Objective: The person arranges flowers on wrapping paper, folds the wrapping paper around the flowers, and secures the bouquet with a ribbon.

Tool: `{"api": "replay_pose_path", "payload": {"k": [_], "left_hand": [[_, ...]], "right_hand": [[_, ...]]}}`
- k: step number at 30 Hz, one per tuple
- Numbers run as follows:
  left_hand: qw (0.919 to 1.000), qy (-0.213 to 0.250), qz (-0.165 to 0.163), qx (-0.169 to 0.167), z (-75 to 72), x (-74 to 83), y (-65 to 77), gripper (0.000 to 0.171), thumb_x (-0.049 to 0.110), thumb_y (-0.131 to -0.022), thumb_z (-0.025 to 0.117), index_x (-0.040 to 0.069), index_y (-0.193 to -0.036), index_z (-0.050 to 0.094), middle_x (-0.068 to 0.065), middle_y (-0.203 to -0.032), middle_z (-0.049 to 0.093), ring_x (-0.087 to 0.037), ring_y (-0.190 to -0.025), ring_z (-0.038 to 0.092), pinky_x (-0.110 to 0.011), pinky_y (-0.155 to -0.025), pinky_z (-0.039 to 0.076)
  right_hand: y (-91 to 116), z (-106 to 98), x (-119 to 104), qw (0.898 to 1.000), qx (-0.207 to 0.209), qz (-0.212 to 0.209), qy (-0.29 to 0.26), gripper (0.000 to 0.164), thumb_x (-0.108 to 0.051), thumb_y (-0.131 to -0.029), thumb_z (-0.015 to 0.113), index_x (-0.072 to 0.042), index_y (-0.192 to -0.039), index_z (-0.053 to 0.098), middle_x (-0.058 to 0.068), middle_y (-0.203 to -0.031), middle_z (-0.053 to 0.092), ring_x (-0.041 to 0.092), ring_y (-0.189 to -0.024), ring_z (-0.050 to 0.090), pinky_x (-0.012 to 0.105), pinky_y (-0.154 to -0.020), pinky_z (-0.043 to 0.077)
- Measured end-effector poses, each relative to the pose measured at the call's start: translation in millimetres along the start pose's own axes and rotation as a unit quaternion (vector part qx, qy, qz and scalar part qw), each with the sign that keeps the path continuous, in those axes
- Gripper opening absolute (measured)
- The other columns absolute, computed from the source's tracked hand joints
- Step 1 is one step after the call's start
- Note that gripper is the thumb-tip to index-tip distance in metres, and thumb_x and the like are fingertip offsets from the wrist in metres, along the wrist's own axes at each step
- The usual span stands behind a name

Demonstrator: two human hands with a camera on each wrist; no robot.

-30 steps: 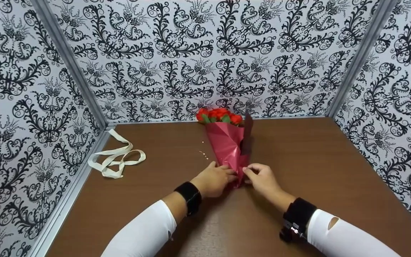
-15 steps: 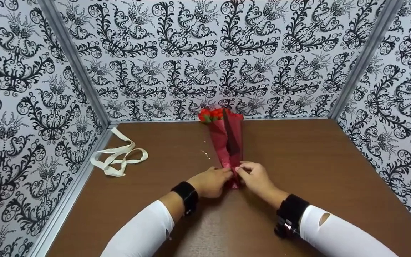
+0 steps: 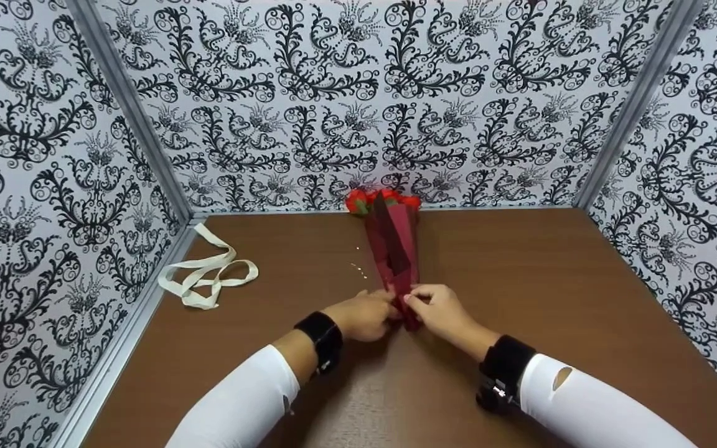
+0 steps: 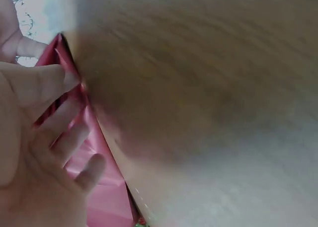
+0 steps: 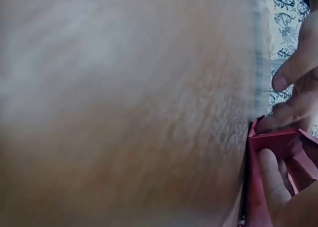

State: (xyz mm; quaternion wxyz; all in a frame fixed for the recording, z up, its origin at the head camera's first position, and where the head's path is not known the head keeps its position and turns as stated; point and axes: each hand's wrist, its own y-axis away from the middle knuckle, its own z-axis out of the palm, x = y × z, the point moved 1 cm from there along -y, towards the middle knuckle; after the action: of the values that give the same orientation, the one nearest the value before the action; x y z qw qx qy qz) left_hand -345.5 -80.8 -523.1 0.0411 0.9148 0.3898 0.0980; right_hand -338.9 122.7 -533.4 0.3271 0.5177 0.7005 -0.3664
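A bouquet of red flowers (image 3: 357, 203) lies on the table, its blooms toward the back wall. Dark red wrapping paper (image 3: 406, 233) covers its stems, with a darker flap folded across the front. My right hand (image 3: 444, 310) pinches the paper's edge near the narrow lower end, thumb on top. On the other side, my left hand (image 3: 366, 315) rests against the wrap. The left wrist view shows its fingers (image 4: 74, 140) loosely extended along the pink-red paper (image 4: 102, 199). Folded paper (image 5: 256, 187) shows beneath the right thumb in the right wrist view.
A loosely looped cream ribbon (image 3: 211, 239) lies at the left of the brown table (image 3: 520, 267). Tiny pale specks (image 3: 358, 269) dot the wood left of the bouquet. Patterned walls (image 3: 333, 124) enclose the back and both sides.
My right hand has moved left, carrying the right-hand flap of paper over the front of the bouquet. My left hand has shifted slightly left and stays at the lower end.
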Motion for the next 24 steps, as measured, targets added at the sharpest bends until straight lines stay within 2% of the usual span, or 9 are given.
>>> {"api": "replay_pose_path", "payload": {"k": [3,6,13,16,21,24], "left_hand": [[0.9997,0.004,-0.006,-0.022,-3.0,1.3,9.5,0.059,0.011,-0.095,0.057,0.030,-0.150,0.062,0.001,-0.166,0.047,-0.017,-0.156,0.041,-0.066,-0.124,0.032],[0.9996,0.001,-0.009,-0.028,-2.8,-0.4,18.0,0.063,0.007,-0.093,0.056,0.030,-0.151,0.060,0.005,-0.163,0.050,-0.015,-0.153,0.045,-0.064,-0.124,0.034],[0.9995,0.002,0.012,-0.030,1.4,-4.1,24.9,0.066,0.006,-0.092,0.054,0.028,-0.154,0.057,0.004,-0.165,0.049,-0.018,-0.155,0.043,-0.057,-0.123,0.040],[0.9996,0.004,0.014,-0.026,0.6,-4.2,25.2,0.066,0.005,-0.091,0.053,0.027,-0.154,0.057,0.004,-0.164,0.050,-0.018,-0.154,0.044,-0.050,-0.124,0.041],[0.9995,0.010,0.020,-0.021,-0.7,-5.0,26.0,0.066,0.004,-0.090,0.055,0.024,-0.153,0.058,0.002,-0.164,0.051,-0.017,-0.153,0.045,-0.032,-0.125,0.039],[0.9996,0.002,0.026,-0.015,0.1,-5.5,27.6,0.065,0.005,-0.090,0.058,0.024,-0.153,0.059,0.002,-0.164,0.050,-0.016,-0.153,0.045,-0.029,-0.125,0.038]], "right_hand": [[-2,3,-1,1.000,-0.004,-0.009,0.026,0.013,-0.017,-0.097,0.074,-0.015,-0.090,0.085,0.017,-0.129,0.075,0.031,-0.124,0.070,0.047,-0.107,0.056],[-4,7,-3,0.998,-0.009,-0.021,0.052,0.013,-0.017,-0.097,0.074,-0.014,-0.091,0.086,0.015,-0.126,0.077,0.033,-0.125,0.070,0.051,-0.110,0.054],[-6,15,-3,0.988,-0.038,-0.071,0.131,0.015,-0.015,-0.097,0.073,-0.012,-0.085,0.082,0.014,-0.119,0.078,0.031,-0.116,0.073,0.050,-0.104,0.057],[-8,16,-3,0.985,-0.035,-0.085,0.147,0.015,-0.015,-0.096,0.073,-0.013,-0.085,0.082,0.013,-0.117,0.079,0.029,-0.113,0.074,0.048,-0.102,0.058],[-8,17,-6,0.980,-0.037,-0.107,0.161,0.015,-0.015,-0.095,0.074,-0.014,-0.083,0.081,0.010,-0.112,0.080,0.028,-0.113,0.074,0.047,-0.101,0.059],[-7,17,-7,0.976,-0.040,-0.119,0.175,0.014,-0.016,-0.095,0.074,-0.014,-0.084,0.082,0.008,-0.107,0.080,0.027,-0.112,0.074,0.047,-0.098,0.059]]}}
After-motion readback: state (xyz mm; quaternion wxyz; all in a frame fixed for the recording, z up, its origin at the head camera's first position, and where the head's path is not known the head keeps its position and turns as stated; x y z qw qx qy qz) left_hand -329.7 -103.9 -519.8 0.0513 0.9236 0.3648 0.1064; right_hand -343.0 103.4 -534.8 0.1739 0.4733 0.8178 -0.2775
